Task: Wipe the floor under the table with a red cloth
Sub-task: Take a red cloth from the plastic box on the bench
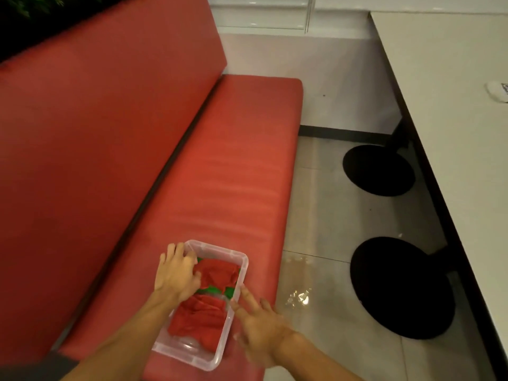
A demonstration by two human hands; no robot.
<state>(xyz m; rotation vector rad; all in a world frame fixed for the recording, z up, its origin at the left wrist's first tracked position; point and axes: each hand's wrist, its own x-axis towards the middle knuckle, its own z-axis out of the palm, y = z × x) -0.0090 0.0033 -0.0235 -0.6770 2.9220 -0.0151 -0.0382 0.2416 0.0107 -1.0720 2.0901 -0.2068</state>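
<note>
A clear plastic bin (242, 259) rests on the red bench seat near its front end. Red cloths (202, 316) fill it, with a green cloth (213, 290) showing between them. My left hand (176, 273) reaches into the far half of the bin, fingers resting on a red cloth (220, 272) and the bin's left rim. My right hand (257, 328) hovers at the bin's right rim, fingers spread and blurred, holding nothing. A puddle of water (298, 296) shines on the grey tiled floor beside the bench, close to the table.
The red bench (233, 166) with its tall backrest fills the left. A white table (450, 111) runs along the right, on two black round bases (378, 170) (401, 287). A narrow strip of floor lies between bench and table. A white wall closes the far end.
</note>
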